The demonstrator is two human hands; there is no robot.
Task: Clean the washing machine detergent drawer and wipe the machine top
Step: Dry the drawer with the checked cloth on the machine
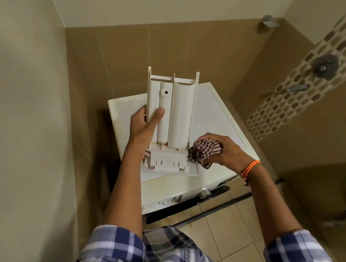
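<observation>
Detergent drawer (174, 113), white plastic and pulled right out of the machine, is held in the air above the washing machine top (215, 114), its rounded underside turned toward the camera and its front panel at the lower end. No brand, label or writing can be read on it or on the machine.

Nearest the camera, blue and white checked sleeves (108, 255) are seen, rolled up on both forearms. The drawer is gripped at its left edge by the left hand (144, 125), with the thumb laid across the underside and the fingers wrapped behind, out of sight. A bunched red and white checked cloth (206, 150) is clutched in the right hand (224, 149), fingers curled tightly round it, and is pressed against the drawer's lower right corner. An orange braided band (250, 167) is worn on the right wrist.

Below the hands, a silver knob (204, 191) is seen on the machine's front edge. Beyond, beige wall tiles (139, 56) stand behind the machine, and a shower valve (325, 66) is mounted on a mosaic strip on the right wall.
</observation>
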